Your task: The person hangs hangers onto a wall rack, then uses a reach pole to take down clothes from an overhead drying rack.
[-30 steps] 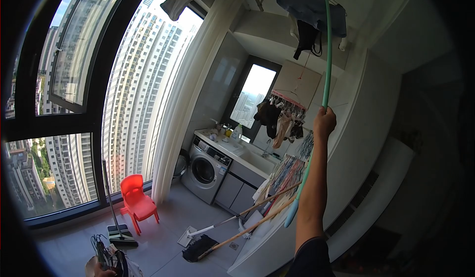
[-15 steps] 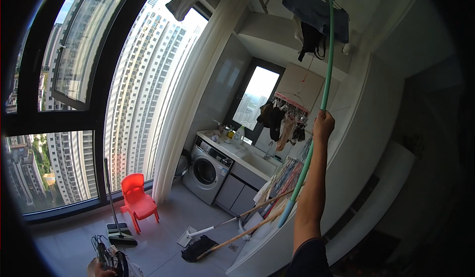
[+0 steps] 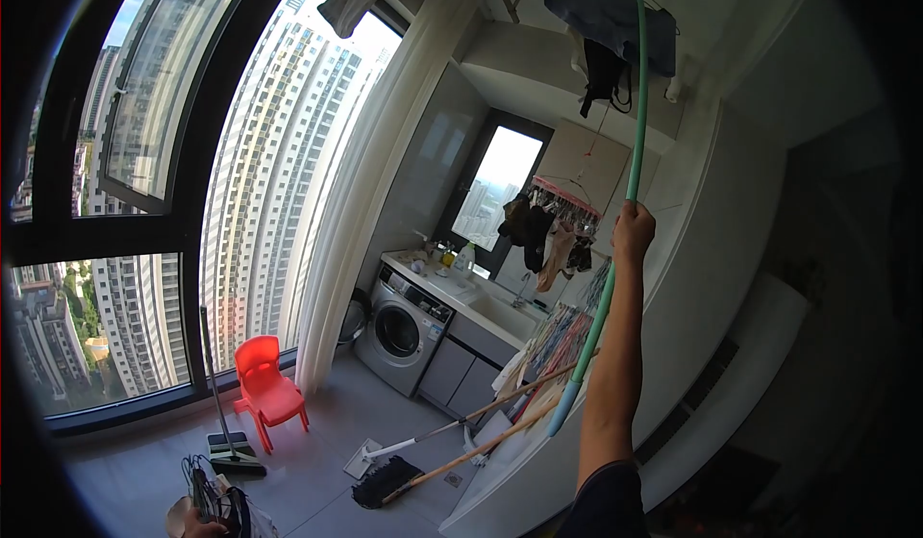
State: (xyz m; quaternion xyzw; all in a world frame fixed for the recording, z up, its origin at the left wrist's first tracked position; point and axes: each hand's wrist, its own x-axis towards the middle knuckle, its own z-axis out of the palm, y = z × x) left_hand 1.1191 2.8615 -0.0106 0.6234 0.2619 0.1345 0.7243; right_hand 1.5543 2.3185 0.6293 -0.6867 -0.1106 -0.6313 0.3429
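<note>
My right hand (image 3: 633,229) is closed around a long green pole (image 3: 639,125), arm stretched up and forward. The pole's upper end meets the hangers at the ceiling, where a dark blue garment (image 3: 611,19) and a black strappy garment (image 3: 604,76) hang. Its lower end, pale blue, reaches down beside my forearm. At the bottom left, my left hand (image 3: 202,526) grips a bundle of hangers (image 3: 200,480) with dark and light clothes on them. Part of that hand is cut off by the frame's edge.
A red chair (image 3: 266,384) stands by the window, near a broom and dustpan (image 3: 234,450). Two mops (image 3: 385,480) lean across the floor towards the right wall. Farther back are a washing machine (image 3: 399,334), a sink counter (image 3: 461,293) and a pink clip hanger (image 3: 567,201) with laundry.
My right hand has risen slightly with the pole, and the pole's lower end has shifted up and a little right. My left hand still holds the hangers.
</note>
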